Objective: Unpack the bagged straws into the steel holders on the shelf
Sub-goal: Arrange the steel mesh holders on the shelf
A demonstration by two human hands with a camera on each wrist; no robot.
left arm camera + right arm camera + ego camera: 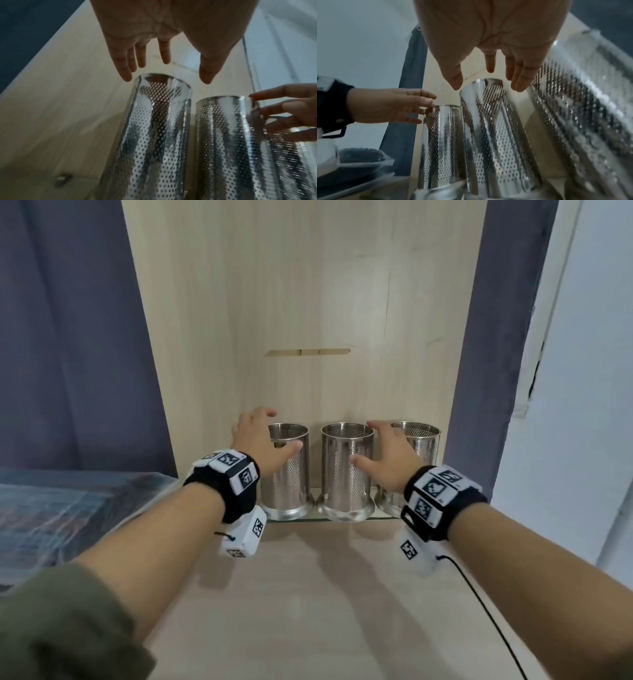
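Observation:
Three perforated steel holders stand in a row on a glass shelf [291,519]: the left holder [291,474], the middle holder [346,474] and the right holder [424,446]. My left hand [282,429] is spread around the top of the left holder [161,115], fingers straight, holding nothing. My right hand [363,441] is spread at the top of the middle holder [488,115], thumb in front and fingers behind, also holding nothing. All three holders look empty inside. I see no straws plainly in any view.
The holders sit in a light wooden alcove [308,302] with a wooden counter [308,611] below the shelf. A bluish surface under clear plastic [68,508] lies to the left. Blue curtains hang on both sides. A black cable [479,594] trails from my right wrist.

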